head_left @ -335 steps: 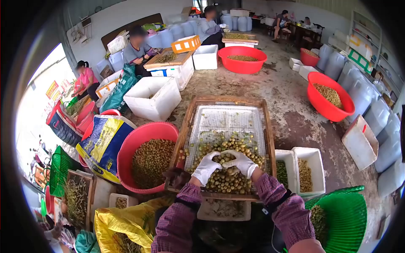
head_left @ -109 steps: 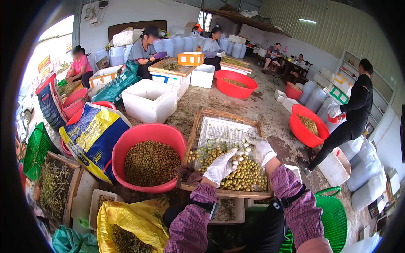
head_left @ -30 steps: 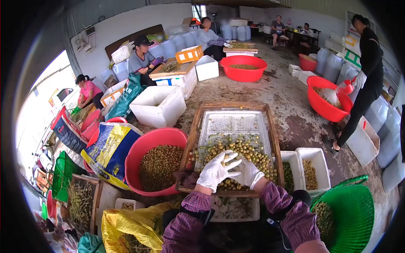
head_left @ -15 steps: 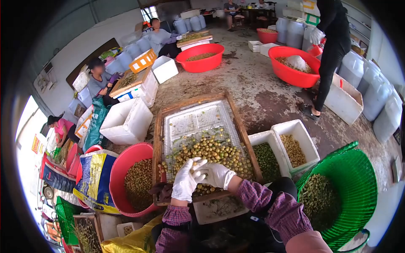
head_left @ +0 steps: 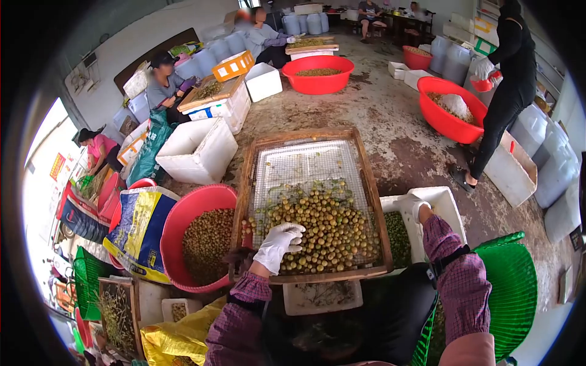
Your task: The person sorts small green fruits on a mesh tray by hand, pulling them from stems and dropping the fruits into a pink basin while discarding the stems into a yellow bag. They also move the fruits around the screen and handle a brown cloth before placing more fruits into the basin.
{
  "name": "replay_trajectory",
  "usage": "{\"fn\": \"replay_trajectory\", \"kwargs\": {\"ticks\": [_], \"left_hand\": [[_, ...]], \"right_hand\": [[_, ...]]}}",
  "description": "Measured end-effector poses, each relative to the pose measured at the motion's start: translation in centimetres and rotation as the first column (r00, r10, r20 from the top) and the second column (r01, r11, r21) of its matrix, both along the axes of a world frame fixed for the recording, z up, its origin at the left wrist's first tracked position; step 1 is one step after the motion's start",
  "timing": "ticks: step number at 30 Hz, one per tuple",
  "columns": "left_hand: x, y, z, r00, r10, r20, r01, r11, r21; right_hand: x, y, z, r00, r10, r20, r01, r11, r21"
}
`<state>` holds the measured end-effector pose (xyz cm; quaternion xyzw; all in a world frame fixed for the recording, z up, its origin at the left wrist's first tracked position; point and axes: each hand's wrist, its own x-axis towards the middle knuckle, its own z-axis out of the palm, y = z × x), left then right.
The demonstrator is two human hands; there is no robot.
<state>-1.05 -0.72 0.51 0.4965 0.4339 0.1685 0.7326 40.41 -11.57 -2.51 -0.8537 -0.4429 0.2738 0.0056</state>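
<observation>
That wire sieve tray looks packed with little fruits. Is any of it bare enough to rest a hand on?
Yes: the far half of the sieve tray, up against its far wooden edge, is bare mesh. The near half is crowded with fruits, where the left hand rests. The right hand is over the white boxes.

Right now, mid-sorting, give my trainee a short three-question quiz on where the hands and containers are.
1. True or false: the white-gloved left hand rests on the small round yellow-green fruits in the wooden-framed wire-mesh tray.
2. The white-gloved right hand is over: A) the red plastic basin, B) the white foam boxes, C) the green plastic basket.
3. What stands directly left of the tray?

Key: 1 true; 2 B; 3 a red plastic basin of fruits.
</observation>
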Motion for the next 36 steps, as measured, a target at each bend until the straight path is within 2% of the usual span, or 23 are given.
{"fn": "replay_trajectory", "kwargs": {"ticks": [2,4,5,6,8,11,12,13,14,16,18,19,20,21,23,26,27,29,31,32,34,35,36], "left_hand": [[0.2,0.9,1.8,0.997,-0.012,-0.080,0.011,1.000,-0.016],[-1.0,2.1,3.7,0.998,0.042,-0.056,-0.035,0.993,0.114],[-1.9,3.0,4.6,0.995,0.066,-0.079,-0.054,0.989,0.138],[-2.9,4.2,5.6,0.991,0.091,-0.099,-0.073,0.983,0.168],[-7.5,7.6,7.3,0.977,0.149,-0.152,-0.108,0.963,0.246],[-13.4,11.1,6.5,0.888,0.294,-0.354,-0.189,0.934,0.302],[-15.1,11.7,5.9,0.830,0.346,-0.437,-0.228,0.926,0.300],[-16.7,12.5,4.7,0.705,0.295,-0.644,-0.134,0.948,0.287],[-18.6,14.4,1.0,0.339,0.385,-0.858,0.184,0.868,0.462],[-16.5,13.6,1.4,0.414,0.435,-0.800,0.377,0.717,0.586],[-12.0,11.9,2.1,0.769,0.332,-0.547,0.264,0.614,0.744],[-9.5,10.3,3.0,0.854,0.242,-0.461,0.258,0.571,0.779],[-7.3,9.4,2.9,0.908,0.106,-0.405,0.204,0.733,0.649],[-5.5,8.8,2.5,0.907,-0.013,-0.420,0.310,0.697,0.646],[-3.1,7.6,0.3,0.829,0.034,-0.559,0.449,0.555,0.700],[-1.8,7.1,-2.9,0.852,0.144,-0.504,0.390,0.468,0.793],[-1.5,7.0,-3.2,0.876,0.133,-0.463,0.363,0.449,0.817],[-1.4,6.2,-2.4,0.874,0.143,-0.464,0.374,0.413,0.830],[-1.5,5.7,-3.0,0.886,0.191,-0.422,0.334,0.369,0.867],[-1.5,6.2,-3.0,0.874,0.078,-0.480,0.411,0.411,0.814],[-1.7,6.2,-1.1,0.821,0.074,-0.565,0.429,0.574,0.698],[-0.9,6.2,-1.8,0.822,0.102,-0.560,0.430,0.533,0.728],[-0.7,5.9,-2.5,0.822,0.144,-0.551,0.424,0.491,0.761]], "right_hand": [[-1.8,0.0,0.9,0.980,-0.196,-0.016,0.192,0.936,0.297],[-4.4,1.6,4.0,0.994,-0.104,0.043,0.066,0.852,0.520],[-6.1,2.8,4.9,0.981,0.004,-0.196,0.101,0.847,0.521],[-7.9,4.1,5.8,0.900,0.110,-0.421,0.137,0.845,0.516],[-14.4,6.0,6.9,0.864,0.395,-0.311,-0.244,0.871,0.426],[-16.4,8.1,2.9,0.867,0.429,-0.254,-0.268,0.831,0.488],[-16.7,8.4,3.0,0.888,0.409,-0.209,-0.294,0.856,0.426],[-17.0,8.7,3.5,0.906,0.390,-0.164,-0.313,0.878,0.362],[-17.4,9.0,3.8,0.921,0.374,-0.114,-0.327,0.897,0.298],[-17.7,9.6,3.6,0.923,0.383,-0.022,-0.370,0.905,0.210],[-18.1,9.9,4.1,0.917,0.399,0.003,-0.397,0.911,0.109],[-18.2,10.1,4.2,0.884,0.466,0.029,-0.467,0.881,0.077],[-18.5,10.1,4.3,0.883,0.469,0.035,-0.470,0.876,0.105],[-18.9,9.9,4.5,0.881,0.472,0.042,-0.473,0.871,0.136],[-19.6,9.6,4.2,0.905,0.424,0.015,-0.417,0.882,0.219],[-20.5,9.7,2.7,0.875,0.473,0.099,-0.463,0.762,0.453],[-21.2,9.8,3.0,0.882,0.471,0.003,-0.401,0.749,0.528],[-22.4,10.5,1.4,0.849,0.528,0.023,-0.375,0.571,0.730],[-23.3,10.9,0.6,0.843,0.539,0.005,-0.323,0.498,0.805],[-23.3,11.3,-0.4,0.823,0.566,-0.047,-0.267,0.459,0.848],[-24.1,12.0,-0.3,0.808,0.575,-0.130,-0.216,0.493,0.843],[-23.5,11.1,0.2,0.828,0.522,-0.205,-0.170,0.581,0.796],[-23.5,10.9,0.1,0.828,0.521,-0.209,-0.148,0.561,0.814]]}}
